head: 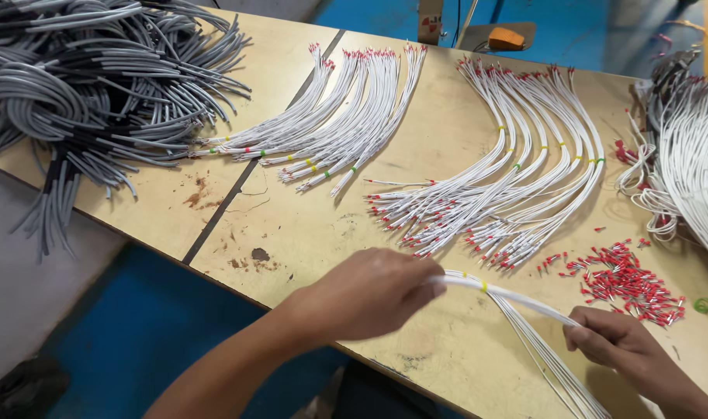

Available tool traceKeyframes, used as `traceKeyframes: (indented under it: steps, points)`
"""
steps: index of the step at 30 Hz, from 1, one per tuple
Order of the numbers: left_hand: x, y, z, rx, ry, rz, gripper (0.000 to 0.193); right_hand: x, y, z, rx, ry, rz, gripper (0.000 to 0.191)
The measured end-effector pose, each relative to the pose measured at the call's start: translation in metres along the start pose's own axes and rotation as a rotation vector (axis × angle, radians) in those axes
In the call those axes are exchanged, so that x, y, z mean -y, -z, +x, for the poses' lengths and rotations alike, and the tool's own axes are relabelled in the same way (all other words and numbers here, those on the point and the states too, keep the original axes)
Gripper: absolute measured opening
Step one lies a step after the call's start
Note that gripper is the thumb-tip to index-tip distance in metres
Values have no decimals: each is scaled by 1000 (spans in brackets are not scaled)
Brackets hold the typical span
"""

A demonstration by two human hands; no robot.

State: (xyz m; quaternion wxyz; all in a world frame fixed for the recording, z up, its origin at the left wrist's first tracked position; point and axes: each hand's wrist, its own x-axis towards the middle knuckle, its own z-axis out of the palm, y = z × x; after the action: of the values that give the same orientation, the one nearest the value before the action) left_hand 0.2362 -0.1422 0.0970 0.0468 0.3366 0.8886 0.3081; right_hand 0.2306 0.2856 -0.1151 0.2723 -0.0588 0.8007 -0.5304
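On a tan wooden workbench (pixel 307 233), two bare hands hold one white wire bundle (pixel 517 299) between them. Far beyond the left hand (pixel 369 293) lies a big heap of grey cables (pixel 90 85). Beyond the grip, two fans of red-tipped white wires (pixel 509 186) spread out. Left fingers are clamped on the bundle's near end; the right hand (pixel 614 337) is closed around its strands. Just past the right hand sits a pile of red ferrules (pixel 629 283).

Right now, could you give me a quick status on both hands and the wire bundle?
Left hand and right hand both shut on white wire bundle. Bundle held above table. Loose red ferrules just beyond right hand.
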Motion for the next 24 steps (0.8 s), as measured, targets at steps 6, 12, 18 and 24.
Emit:
traceKeyframes:
  steps: [6, 12, 18, 24]
  points:
    - [-13, -4, -58, 24, -176, 273, 19, 11, 2, -3, 8, 252, -22, 21]
    - [32, -56, -64, 155, 3, 249, 23, 24, -13, 5, -26, 87, -161, 24]
    - [40, -135, -25, -21, -139, 7, 44, 38, -19, 9, -68, 112, -98, 19]
    - [7, -177, 64, 29, -40, -306, 44, 56, -21, -5, -138, 306, 208, 17]
